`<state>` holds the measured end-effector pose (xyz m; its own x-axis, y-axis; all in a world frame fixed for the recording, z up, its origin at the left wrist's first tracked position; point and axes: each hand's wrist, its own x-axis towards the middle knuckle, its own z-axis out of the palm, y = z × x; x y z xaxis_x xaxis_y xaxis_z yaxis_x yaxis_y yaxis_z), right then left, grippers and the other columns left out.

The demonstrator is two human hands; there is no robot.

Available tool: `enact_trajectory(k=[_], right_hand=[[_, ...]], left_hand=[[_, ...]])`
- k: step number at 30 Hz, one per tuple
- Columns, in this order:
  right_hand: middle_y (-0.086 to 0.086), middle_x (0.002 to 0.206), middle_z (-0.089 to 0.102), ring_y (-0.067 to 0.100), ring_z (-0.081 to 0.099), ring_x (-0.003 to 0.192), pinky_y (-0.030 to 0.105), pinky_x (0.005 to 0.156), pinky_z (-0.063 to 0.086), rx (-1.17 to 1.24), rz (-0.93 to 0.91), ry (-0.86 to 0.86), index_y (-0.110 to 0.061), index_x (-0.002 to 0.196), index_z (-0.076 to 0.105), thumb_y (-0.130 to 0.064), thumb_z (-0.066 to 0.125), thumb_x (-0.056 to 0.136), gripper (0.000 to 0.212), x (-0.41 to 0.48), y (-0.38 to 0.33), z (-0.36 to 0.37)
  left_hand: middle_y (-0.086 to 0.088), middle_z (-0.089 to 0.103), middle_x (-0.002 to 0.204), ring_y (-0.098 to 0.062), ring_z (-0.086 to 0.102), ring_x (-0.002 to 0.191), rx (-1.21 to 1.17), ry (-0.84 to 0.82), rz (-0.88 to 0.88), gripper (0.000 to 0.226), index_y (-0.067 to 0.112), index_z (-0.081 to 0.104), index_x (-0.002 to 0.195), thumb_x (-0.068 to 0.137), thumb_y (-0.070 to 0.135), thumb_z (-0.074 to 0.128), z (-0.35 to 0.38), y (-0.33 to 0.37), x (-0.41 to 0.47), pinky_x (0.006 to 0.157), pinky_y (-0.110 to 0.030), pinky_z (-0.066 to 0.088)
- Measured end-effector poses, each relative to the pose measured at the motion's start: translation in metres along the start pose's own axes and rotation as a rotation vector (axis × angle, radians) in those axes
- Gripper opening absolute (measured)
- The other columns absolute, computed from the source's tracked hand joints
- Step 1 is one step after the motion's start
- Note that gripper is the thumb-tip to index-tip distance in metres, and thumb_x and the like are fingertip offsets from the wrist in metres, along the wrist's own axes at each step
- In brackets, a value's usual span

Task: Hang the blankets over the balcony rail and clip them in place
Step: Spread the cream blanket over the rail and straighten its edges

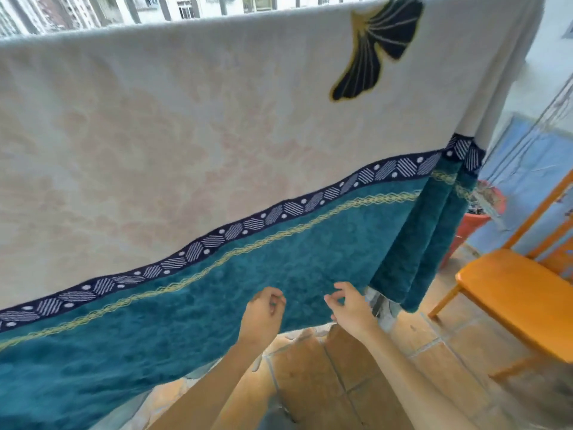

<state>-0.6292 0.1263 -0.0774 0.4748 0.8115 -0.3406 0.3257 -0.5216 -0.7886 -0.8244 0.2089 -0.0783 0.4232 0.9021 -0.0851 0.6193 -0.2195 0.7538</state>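
A large blanket (192, 119) hangs over the balcony rail and fills most of the view. Its upper part is cream with a dark leaf motif, and its lower band is teal under a navy patterned stripe. My left hand (263, 311) is in front of the teal band near the bottom hem, fingers curled loosely, holding nothing that I can see. My right hand (350, 305) is just beside it, fingers apart and bent, close to the fabric without gripping it. The rail itself is hidden under the blanket. No clips are visible.
An orange wooden chair (508, 290) stands at the right on the tiled floor (341, 367). A red plant pot (474, 221) sits behind the blanket's right edge. Vertical balcony bars (102, 10) and buildings show above the blanket.
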Motion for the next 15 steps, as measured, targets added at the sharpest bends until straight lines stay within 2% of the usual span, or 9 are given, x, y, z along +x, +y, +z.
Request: enact_trajectory(k=[1, 3, 6, 8, 11, 12, 13, 15], right_hand=[[0.002, 0.127, 0.054, 0.018, 0.067, 0.086, 0.017, 0.060, 0.047, 0.042, 0.028, 0.048, -0.015, 0.140, 0.039, -0.034, 0.055, 0.096, 0.051, 0.006, 0.000, -0.012], [0.003, 0.138, 0.047, 0.021, 0.068, 0.090, 0.025, 0.068, 0.053, 0.112, 0.076, 0.143, -0.014, 0.143, 0.034, -0.035, 0.061, 0.092, 0.061, 0.022, 0.003, -0.035], [0.004, 0.144, 0.044, 0.025, 0.064, 0.107, 0.041, 0.083, 0.056, 0.214, 0.072, 0.277, -0.014, 0.144, 0.030, -0.037, 0.071, 0.084, 0.077, 0.048, 0.003, -0.075], [0.006, 0.142, 0.047, 0.028, 0.060, 0.114, 0.047, 0.095, 0.051, 0.262, 0.050, 0.388, -0.014, 0.144, 0.027, -0.041, 0.077, 0.077, 0.089, 0.068, -0.002, -0.107], [0.003, 0.156, 0.028, 0.024, 0.035, 0.139, 0.047, 0.111, 0.036, 0.232, 0.047, 0.444, -0.018, 0.151, 0.014, -0.054, 0.079, 0.069, 0.111, 0.096, -0.017, -0.153], [0.000, 0.154, 0.032, 0.022, 0.037, 0.138, 0.046, 0.111, 0.037, 0.221, 0.021, 0.436, -0.022, 0.151, 0.017, -0.056, 0.079, 0.067, 0.110, 0.107, -0.021, -0.164], [-0.001, 0.145, 0.044, 0.020, 0.047, 0.129, 0.044, 0.106, 0.043, 0.206, -0.013, 0.426, -0.024, 0.147, 0.025, -0.059, 0.079, 0.064, 0.105, 0.115, -0.028, -0.172], [-0.007, 0.108, 0.064, 0.011, 0.063, 0.095, 0.034, 0.083, 0.053, 0.117, -0.055, 0.420, -0.023, 0.123, 0.049, -0.062, 0.076, 0.064, 0.076, 0.136, -0.040, -0.182]], left_hand=[[0.010, 0.065, 0.093, -0.007, 0.060, 0.082, -0.009, -0.005, 0.020, 0.010, 0.023, 0.062, 0.102, 0.095, 0.020, 0.055, 0.004, 0.009, 0.009, 0.080, -0.031, 0.053], [0.009, 0.065, 0.094, -0.006, 0.060, 0.084, -0.018, -0.016, 0.042, 0.011, 0.022, 0.061, 0.105, 0.095, 0.023, 0.056, 0.011, 0.025, 0.027, 0.080, -0.028, 0.052], [0.011, 0.063, 0.093, 0.001, 0.060, 0.079, -0.030, -0.060, 0.073, 0.013, 0.023, 0.061, 0.107, 0.096, 0.027, 0.056, 0.025, 0.047, 0.060, 0.071, -0.010, 0.046], [0.011, 0.063, 0.092, 0.004, 0.060, 0.078, -0.049, -0.091, 0.110, 0.015, 0.022, 0.061, 0.108, 0.096, 0.028, 0.056, 0.037, 0.062, 0.087, 0.067, -0.003, 0.041], [0.013, 0.063, 0.087, 0.007, 0.060, 0.076, -0.108, -0.134, 0.141, 0.016, 0.019, 0.063, 0.108, 0.095, 0.026, 0.059, 0.057, 0.088, 0.125, 0.068, -0.003, 0.043], [0.015, 0.063, 0.086, 0.007, 0.060, 0.075, -0.122, -0.144, 0.147, 0.016, 0.019, 0.063, 0.108, 0.095, 0.027, 0.059, 0.065, 0.097, 0.136, 0.068, -0.003, 0.043], [0.016, 0.063, 0.085, 0.006, 0.060, 0.074, -0.135, -0.152, 0.155, 0.016, 0.020, 0.063, 0.108, 0.095, 0.028, 0.060, 0.073, 0.105, 0.146, 0.068, -0.004, 0.043], [0.015, 0.063, 0.085, 0.006, 0.060, 0.071, -0.172, -0.176, 0.177, 0.016, 0.021, 0.062, 0.108, 0.094, 0.029, 0.060, 0.088, 0.118, 0.162, 0.067, -0.005, 0.044]])
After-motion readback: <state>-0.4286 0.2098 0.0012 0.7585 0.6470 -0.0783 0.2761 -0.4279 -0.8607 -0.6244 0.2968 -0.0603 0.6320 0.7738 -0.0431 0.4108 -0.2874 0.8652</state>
